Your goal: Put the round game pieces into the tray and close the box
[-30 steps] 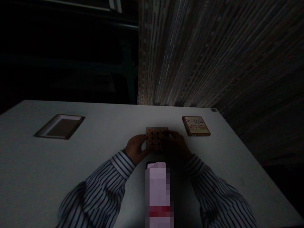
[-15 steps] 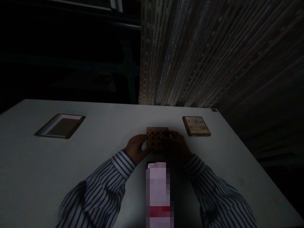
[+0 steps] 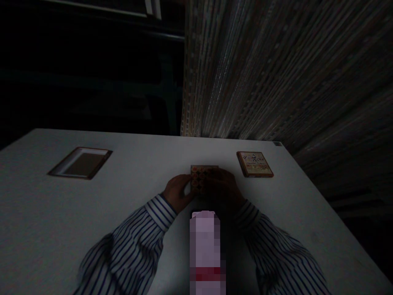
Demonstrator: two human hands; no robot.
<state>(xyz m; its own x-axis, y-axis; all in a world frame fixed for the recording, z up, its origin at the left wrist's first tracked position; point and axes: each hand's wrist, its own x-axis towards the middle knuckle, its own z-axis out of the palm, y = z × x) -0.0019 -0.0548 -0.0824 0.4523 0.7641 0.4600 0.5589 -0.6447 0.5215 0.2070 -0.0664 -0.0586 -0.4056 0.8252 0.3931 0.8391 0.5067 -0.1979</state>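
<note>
A small box [image 3: 193,166] of round Chinese chess pieces [image 3: 194,182] lies on the white table [image 3: 147,153] in front of me. Around its left edge curves my left hand [image 3: 178,191], with the thumb at the near corner and fingers along the side. My right hand [image 3: 224,186] reaches over the right part of the box and covers several pieces. Its fingers are deep in shadow, so whether they pinch a piece does not show. The pieces left visible sit in neat rows, mostly in the left columns.
At the right lies a flat box lid [image 3: 256,164] with Chinese writing. An open shallow tray or lid [image 3: 82,163] rests at the left. A blurred-out pale object [image 3: 205,241] is close to me, between my forearms. A pleated curtain-like surface [image 3: 221,82] rises behind the table.
My right hand has shifted left across the box and now hides more pieces. My left hand stays at the box's left edge. The view has moved slightly.
</note>
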